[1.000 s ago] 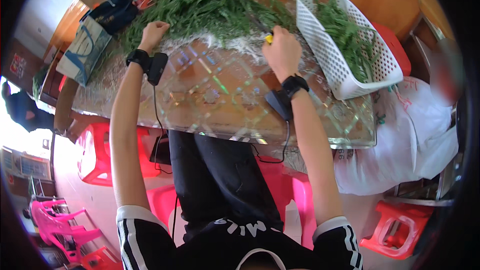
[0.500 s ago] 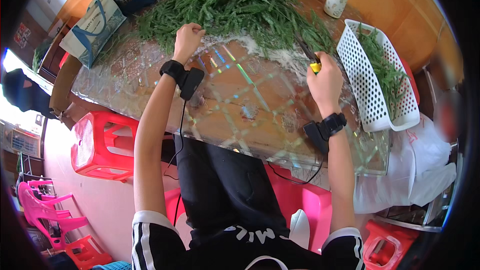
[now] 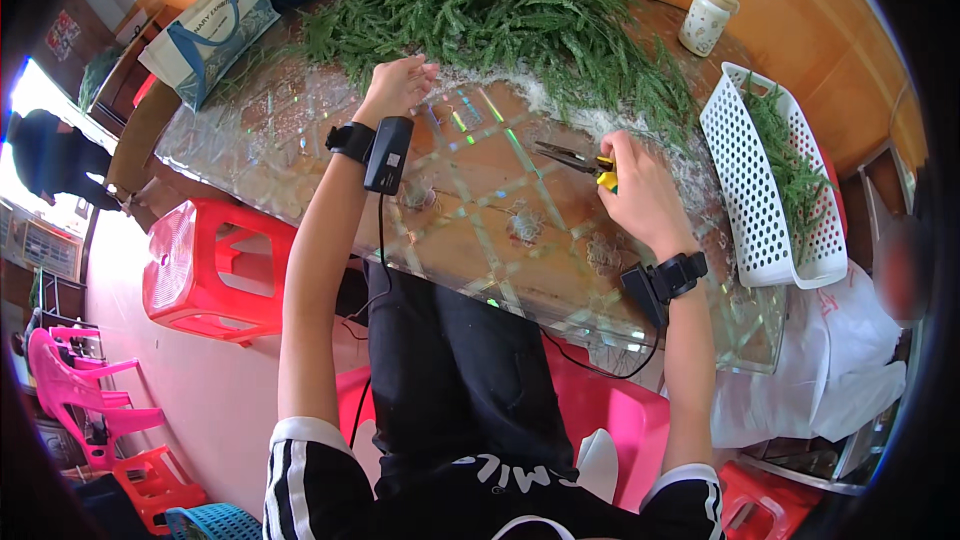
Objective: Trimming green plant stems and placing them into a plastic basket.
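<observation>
Yellow-handled pliers [image 3: 607, 178] are gripped in my right hand [image 3: 645, 192], held over the table's near right part with their dark jaws pointing left. The jaws look slightly parted, with nothing visible between them. My left hand [image 3: 400, 86] hovers at the near edge of a big heap of green artificial pine sprigs [image 3: 480, 10]. Its fingers are loosely bent and apart, and I see nothing in them. White flakes [image 3: 590, 120] lie scattered along the front of the heap.
A white perforated basket [image 3: 735, 180] with green sprigs [image 3: 785, 160] stands at the right, below a lidded bottle [image 3: 708, 15]. Bags [image 3: 210, 35] sit at the far left of the table [image 3: 470, 230]. A red stool [image 3: 220, 270] stands left of it. Cords hang from both wristbands.
My right hand has turned the pliers from pointing up into the sprigs to pointing left over the table. My left hand has rotated and its fingers have loosened.
</observation>
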Tool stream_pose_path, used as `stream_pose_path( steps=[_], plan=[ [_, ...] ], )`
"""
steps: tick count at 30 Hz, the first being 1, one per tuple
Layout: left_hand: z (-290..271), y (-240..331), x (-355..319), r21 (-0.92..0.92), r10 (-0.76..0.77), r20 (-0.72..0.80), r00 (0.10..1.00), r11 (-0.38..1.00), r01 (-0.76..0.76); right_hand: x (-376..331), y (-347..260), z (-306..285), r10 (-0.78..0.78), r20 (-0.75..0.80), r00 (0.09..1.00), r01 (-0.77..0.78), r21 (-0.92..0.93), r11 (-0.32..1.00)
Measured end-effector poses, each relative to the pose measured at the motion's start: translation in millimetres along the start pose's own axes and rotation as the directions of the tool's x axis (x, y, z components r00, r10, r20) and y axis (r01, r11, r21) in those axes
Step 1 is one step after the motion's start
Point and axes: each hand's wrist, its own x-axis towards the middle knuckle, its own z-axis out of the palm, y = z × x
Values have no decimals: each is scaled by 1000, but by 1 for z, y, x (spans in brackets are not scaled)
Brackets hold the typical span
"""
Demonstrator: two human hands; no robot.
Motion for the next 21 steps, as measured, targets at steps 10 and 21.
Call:
stream_pose_path(
  steps=[10, 21],
  plan=[
    [14, 29, 19, 877, 697, -4, 717, 346, -333, -1, 5, -1, 21, 106, 994, -23, 19, 1000],
    [17, 56, 69, 814, 118, -72, 990, 581, -10, -3, 8, 0, -44, 124, 991, 47, -24, 999]
  ],
)
